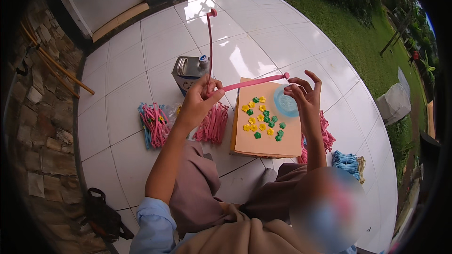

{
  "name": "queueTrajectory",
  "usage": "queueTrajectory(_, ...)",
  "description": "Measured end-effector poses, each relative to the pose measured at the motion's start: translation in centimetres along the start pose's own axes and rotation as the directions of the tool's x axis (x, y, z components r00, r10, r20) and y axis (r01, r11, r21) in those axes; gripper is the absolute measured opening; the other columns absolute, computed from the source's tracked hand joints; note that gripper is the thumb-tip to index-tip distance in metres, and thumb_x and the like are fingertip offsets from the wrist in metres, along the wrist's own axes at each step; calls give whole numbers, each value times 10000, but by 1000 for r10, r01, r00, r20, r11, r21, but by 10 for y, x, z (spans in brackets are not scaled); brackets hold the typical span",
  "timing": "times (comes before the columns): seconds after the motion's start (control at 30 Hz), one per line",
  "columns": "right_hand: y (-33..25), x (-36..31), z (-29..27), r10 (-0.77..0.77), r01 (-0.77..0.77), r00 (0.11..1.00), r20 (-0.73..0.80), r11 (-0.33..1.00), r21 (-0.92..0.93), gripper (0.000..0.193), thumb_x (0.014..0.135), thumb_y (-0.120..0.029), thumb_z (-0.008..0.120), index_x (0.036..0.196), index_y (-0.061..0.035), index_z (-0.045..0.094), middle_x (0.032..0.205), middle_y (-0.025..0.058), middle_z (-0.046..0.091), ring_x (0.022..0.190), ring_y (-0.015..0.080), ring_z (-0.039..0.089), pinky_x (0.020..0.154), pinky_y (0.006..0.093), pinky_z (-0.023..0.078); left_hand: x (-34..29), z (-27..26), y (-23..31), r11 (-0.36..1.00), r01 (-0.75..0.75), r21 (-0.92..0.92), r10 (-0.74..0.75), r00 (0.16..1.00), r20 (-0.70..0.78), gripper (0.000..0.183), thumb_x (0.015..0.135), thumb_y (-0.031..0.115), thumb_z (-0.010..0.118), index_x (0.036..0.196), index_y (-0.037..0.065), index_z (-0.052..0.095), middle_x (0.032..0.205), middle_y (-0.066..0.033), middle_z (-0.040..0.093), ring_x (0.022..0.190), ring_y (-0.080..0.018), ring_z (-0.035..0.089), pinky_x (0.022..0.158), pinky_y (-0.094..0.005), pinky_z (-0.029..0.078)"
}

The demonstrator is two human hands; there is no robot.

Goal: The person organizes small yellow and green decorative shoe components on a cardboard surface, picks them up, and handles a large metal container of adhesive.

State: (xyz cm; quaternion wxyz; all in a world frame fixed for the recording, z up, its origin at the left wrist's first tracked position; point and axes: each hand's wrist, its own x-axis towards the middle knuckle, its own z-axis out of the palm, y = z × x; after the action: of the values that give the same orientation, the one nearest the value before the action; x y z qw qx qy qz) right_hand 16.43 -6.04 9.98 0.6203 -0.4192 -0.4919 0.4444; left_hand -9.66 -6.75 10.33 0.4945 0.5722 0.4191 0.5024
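Observation:
My left hand [200, 101] is closed around the middle of a long pink plastic strip [249, 83], bent into two arms. One arm stands upright and the other reaches right; both end in small round knobs. My right hand [306, 91] is by the right-hand knob, thumb and forefinger pinched together just under it, other fingers raised. What the pinch holds is too small to make out. Below the hands stands a cardboard box [266, 148] with several yellow flower pieces [253, 127] and green flower pieces [257, 135] scattered on top. A translucent blue bowl [278, 101] sits partly behind my right hand.
A metal can [186, 68] with a blue-and-white cap stands behind my left hand. Bundles of pink strips [214, 124], mixed strips [154, 121] and blue strips [346, 162] lie on the white tiles. A black bag [103, 216] rests by the stone wall at left.

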Motion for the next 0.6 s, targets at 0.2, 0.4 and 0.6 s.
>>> queueTrajectory(0.2,80,-9,-49,278,-68,937,209,736,-674,412,756,25,582,1116,-31,389,766,118,634,777,245,623,711,321,483,8,-16,-59,664,-38,747,147,986,-80,258,835,110,565,712,49,347,667,-7,425,611,-56,357,558,-233,357)
queueTrajectory(0.4,111,-33,-39,247,158,851,464,722,-673,454,721,19,601,1123,-47,400,864,124,596,877,279,549,813,376,433,10,-11,-66,839,89,536,-2,987,-160,244,791,154,586,714,-2,416,641,-126,461,574,-239,431,577,-343,396)
queueTrajectory(0.6,117,-38,-26,195,393,783,590,581,-713,499,702,6,628,1139,-56,395,949,145,548,921,281,516,808,378,434,17,0,-70,903,232,360,-172,966,-191,319,807,252,618,714,10,433,640,-95,501,569,-162,449,561,-321,399)
